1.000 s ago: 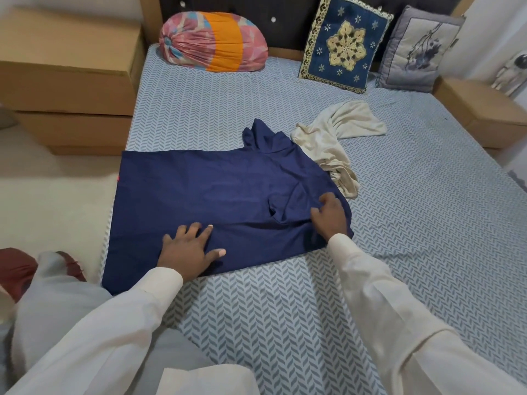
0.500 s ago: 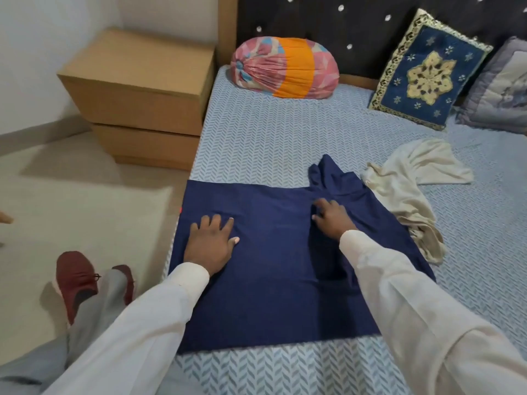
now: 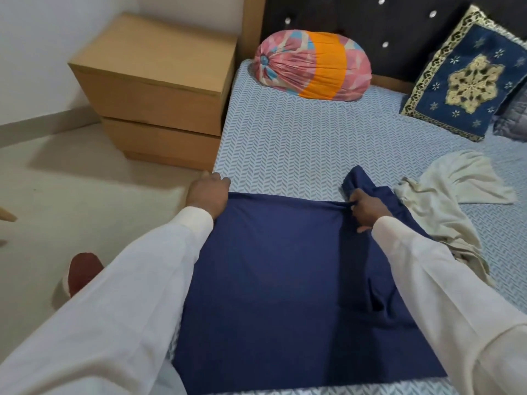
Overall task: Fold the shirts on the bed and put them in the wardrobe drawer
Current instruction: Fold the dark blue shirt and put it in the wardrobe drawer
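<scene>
A navy blue shirt [image 3: 273, 280] lies spread flat on the bed [image 3: 285, 143], reaching the bed's left edge. My left hand [image 3: 208, 192] holds the shirt's far left corner at that edge, fingers curled over it. My right hand [image 3: 366, 208] pinches the shirt's far edge near the sleeve, where the cloth bunches into a ridge. The sleeve sticks up behind this hand. A crumpled cream shirt [image 3: 445, 203] lies to the right, touching the navy one. No wardrobe drawer is in view.
A wooden bedside cabinet [image 3: 159, 89] with two drawers stands left of the bed. A pink and orange bolster [image 3: 310, 67], a blue embroidered cushion [image 3: 467, 86] and a grey cushion lean at the headboard. My red shoe [image 3: 84, 270] is on the floor.
Both hands left the middle of the navy shirt and moved to its far edge, where they now grip it. The view shifted left and closer.
</scene>
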A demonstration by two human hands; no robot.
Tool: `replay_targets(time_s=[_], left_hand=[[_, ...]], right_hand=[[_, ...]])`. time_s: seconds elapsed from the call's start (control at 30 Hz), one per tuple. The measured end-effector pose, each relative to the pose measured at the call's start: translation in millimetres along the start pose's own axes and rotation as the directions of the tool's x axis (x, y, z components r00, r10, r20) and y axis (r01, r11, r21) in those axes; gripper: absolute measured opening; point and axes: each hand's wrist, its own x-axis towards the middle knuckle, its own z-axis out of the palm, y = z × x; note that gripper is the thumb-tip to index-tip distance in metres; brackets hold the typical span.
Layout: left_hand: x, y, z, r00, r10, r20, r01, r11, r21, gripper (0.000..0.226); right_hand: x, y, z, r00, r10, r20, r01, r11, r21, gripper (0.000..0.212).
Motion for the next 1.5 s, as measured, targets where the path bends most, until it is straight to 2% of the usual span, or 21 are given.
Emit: replay_targets(time_s=[0.13,0.2,0.33,0.5,0.73,1.13,1.2,1.27,1.33,1.37,1.43,1.5], left_hand=[[-23,-5,-10,0.997,0.046,-0.067,-0.042,0.997,0.070,0.022],[-43,-8,-13,0.990,0.084,-0.113,-0.073,0.992,0.103,0.021],[-102,-14,-10,0.969,0.166,-0.185,-0.150,0.984,0.094,0.025],[-171,-14,8,0.967,0.189,-0.172,-0.174,0.980,0.102,0.019],[-224,-1,22,0.977,0.161,-0.142,-0.155,0.987,0.052,0.020],[-234,4,34,0.994,0.109,0.010,-0.109,0.987,0.114,0.023],[-230,10,35,0.996,0.091,0.007,-0.091,0.989,0.116,0.025],[-224,19,37,0.995,0.069,-0.078,-0.066,0.997,0.036,0.031],[-215,37,42,0.983,0.076,-0.164,-0.095,0.990,-0.109,0.045],[-211,49,43,0.983,0.093,-0.161,-0.121,0.977,-0.174,0.055],[-200,77,49,0.993,0.113,-0.024,-0.116,0.958,-0.264,0.068],[-195,92,63,0.993,0.035,0.111,-0.005,0.965,-0.262,0.072]], right_hand=[[-29,18,1,0.993,0.056,-0.102,-0.023,0.954,0.300,0.011],[-52,30,9,0.978,0.070,-0.195,0.003,0.936,0.352,0.011],[-120,59,27,0.949,0.000,-0.315,0.105,0.944,0.314,0.016],[-172,90,46,0.903,-0.102,-0.418,0.221,0.943,0.247,0.015],[-211,100,65,0.891,-0.055,-0.451,0.187,0.949,0.254,0.015],[-235,103,79,0.898,-0.035,-0.438,0.168,0.949,0.268,0.012],[-237,102,81,0.880,-0.025,-0.474,0.181,0.940,0.288,0.012],[-238,97,81,0.827,-0.027,-0.562,0.231,0.927,0.296,0.015],[-233,88,79,0.773,-0.068,-0.631,0.285,0.925,0.250,0.017],[-229,81,79,0.771,-0.112,-0.627,0.302,0.931,0.205,0.018],[-216,67,77,0.818,-0.221,-0.531,0.295,0.954,0.057,0.022],[-203,55,76,0.898,-0.291,-0.331,0.253,0.955,-0.153,0.033]])
